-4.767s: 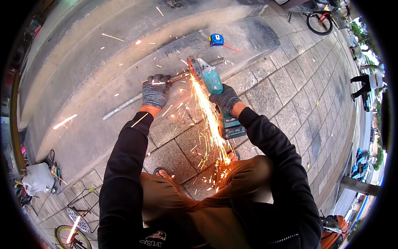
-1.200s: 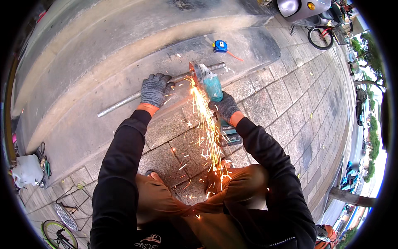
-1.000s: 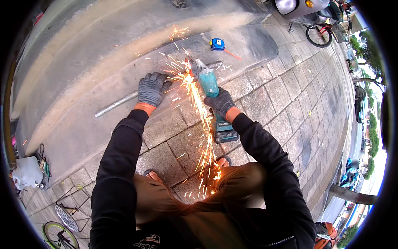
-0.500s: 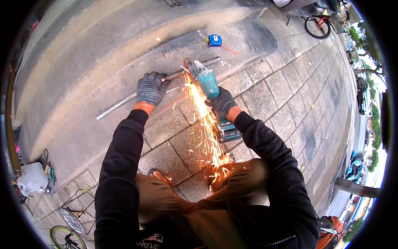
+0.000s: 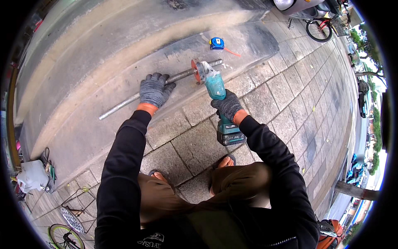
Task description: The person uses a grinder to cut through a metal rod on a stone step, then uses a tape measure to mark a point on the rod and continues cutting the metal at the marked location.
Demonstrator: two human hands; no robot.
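Note:
My left hand (image 5: 155, 90), in a grey glove with an orange cuff, presses down on a long grey metal pipe (image 5: 120, 106) with its fingers over it. The pipe lies aslant on a low stone step. My right hand (image 5: 228, 106), gloved the same way, is wrapped round the body of a teal cordless angle grinder (image 5: 215, 86). Its reddish cutting disc (image 5: 195, 71) stands at the pipe, near the right end; whether it touches cannot be told. The dark battery (image 5: 231, 138) hangs at the grinder's near end.
A blue tape measure (image 5: 217, 43) with an orange strap rests on the step (image 5: 253, 39) beyond the pipe. Paving slabs (image 5: 199, 143) lie around my sandalled feet. A whitish container (image 5: 33, 176) stands at the left, and a bicycle wheel (image 5: 318, 30) at the far right.
The stream of sparks from the disc has stopped. The grinder has shifted slightly right along the pipe. My left hand keeps its place on the pipe.

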